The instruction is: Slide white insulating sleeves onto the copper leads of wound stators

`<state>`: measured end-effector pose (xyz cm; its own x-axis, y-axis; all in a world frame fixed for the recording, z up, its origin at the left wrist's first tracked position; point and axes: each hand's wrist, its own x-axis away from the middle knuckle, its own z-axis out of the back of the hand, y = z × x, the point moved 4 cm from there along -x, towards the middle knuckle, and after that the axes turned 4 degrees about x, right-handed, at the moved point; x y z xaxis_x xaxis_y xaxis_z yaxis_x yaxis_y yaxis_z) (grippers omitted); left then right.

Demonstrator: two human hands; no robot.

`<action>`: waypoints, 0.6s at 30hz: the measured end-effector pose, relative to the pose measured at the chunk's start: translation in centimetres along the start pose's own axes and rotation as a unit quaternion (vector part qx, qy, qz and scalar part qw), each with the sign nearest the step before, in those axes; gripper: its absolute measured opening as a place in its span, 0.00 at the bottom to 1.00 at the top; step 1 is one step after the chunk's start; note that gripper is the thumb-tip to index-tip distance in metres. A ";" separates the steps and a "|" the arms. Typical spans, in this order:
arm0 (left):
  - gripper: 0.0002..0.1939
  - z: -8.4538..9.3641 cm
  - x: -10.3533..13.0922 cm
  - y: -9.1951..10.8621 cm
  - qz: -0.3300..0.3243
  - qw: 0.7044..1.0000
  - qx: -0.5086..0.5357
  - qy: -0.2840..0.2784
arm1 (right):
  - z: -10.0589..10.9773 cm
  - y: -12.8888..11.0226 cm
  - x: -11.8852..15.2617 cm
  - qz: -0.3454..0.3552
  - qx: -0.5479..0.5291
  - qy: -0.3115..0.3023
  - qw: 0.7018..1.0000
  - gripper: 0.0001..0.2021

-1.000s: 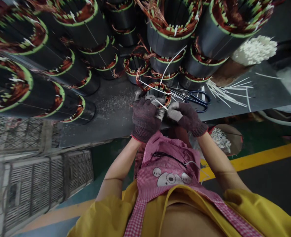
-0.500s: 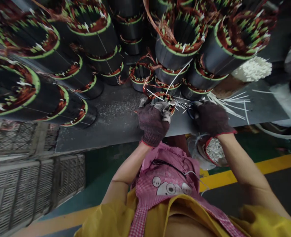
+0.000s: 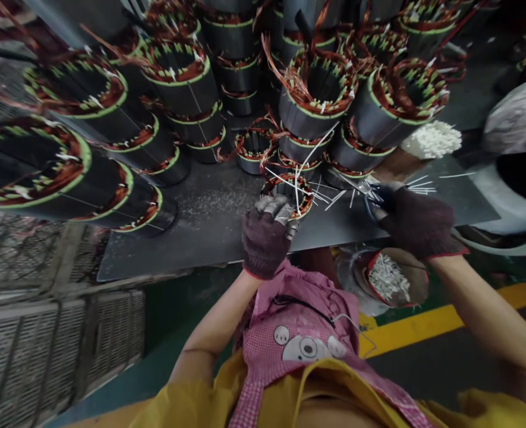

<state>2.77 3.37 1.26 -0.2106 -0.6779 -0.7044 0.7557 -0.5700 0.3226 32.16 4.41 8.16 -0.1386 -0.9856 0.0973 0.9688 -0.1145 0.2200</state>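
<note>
While the left hand (image 3: 266,238) grips the near rim of the copper-wound stator (image 3: 306,204), the right hand (image 3: 418,222), off to the stator's right, grasps scissors (image 3: 366,189).

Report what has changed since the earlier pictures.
The right hand has moved away to the right from beside the left hand and taken hold of the scissors, carrying them rightward from beside the wire-wound ring. The left hand stays at the ring, and white strips still stick out of it.

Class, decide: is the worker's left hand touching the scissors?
Apart: the head view shows dark tabletop between the left hand and the scissors, which are in the right hand.
</note>
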 end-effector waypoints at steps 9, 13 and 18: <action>0.11 -1.8 0.2 1.0 0.051 0.998 0.018 0.040 | 1.8 -3.7 2.3 0.169 0.061 0.027 0.983 0.25; 0.11 -1.8 0.2 0.9 0.039 0.998 0.029 0.040 | 2.5 -3.8 1.7 0.140 0.102 0.006 0.985 0.20; 0.13 -2.4 0.4 0.4 0.032 0.999 0.024 0.011 | 3.7 -3.2 -0.3 0.112 0.125 0.059 0.984 0.24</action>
<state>4.47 3.97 -0.36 -0.1477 -0.7037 -0.6950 0.7360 -0.5476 0.3981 28.38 5.52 10.99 0.1112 -0.9920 0.0605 0.8892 0.1265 0.4397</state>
